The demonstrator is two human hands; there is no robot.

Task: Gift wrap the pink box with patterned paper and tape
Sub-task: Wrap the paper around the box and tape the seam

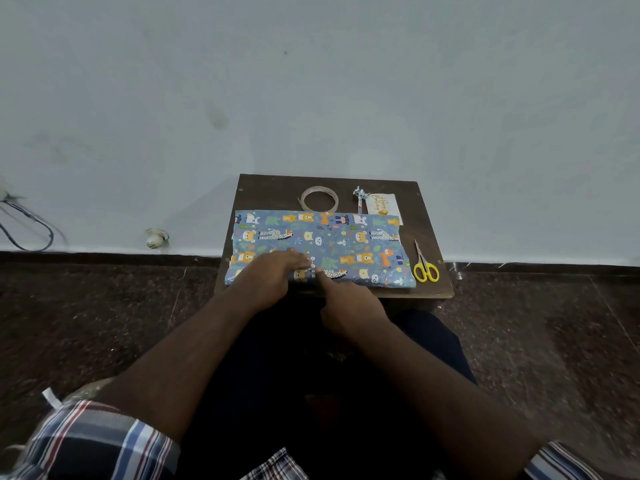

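— On top of the wrapped box (320,249), where was your left hand (273,273)?

— You laid it flat on the paper near the front edge, with your fingers straight and holding nothing.

— And your right hand (349,303)?

— You kept it just beside the left one. You poked one straight finger onto the front edge of the paper, and you curled your other fingers in. You gripped nothing with it.

— Where was the box?

— You had it in the middle of the small brown table (433,285), all covered in blue paper with little animals. No pink showed.

— What else did you have?

— Your tape roll (319,199) lay just behind the box. A small bow (360,197) and a card (382,204) lay behind it too, more to the right. Your yellow scissors (425,265) lay to the right of the box, near it.
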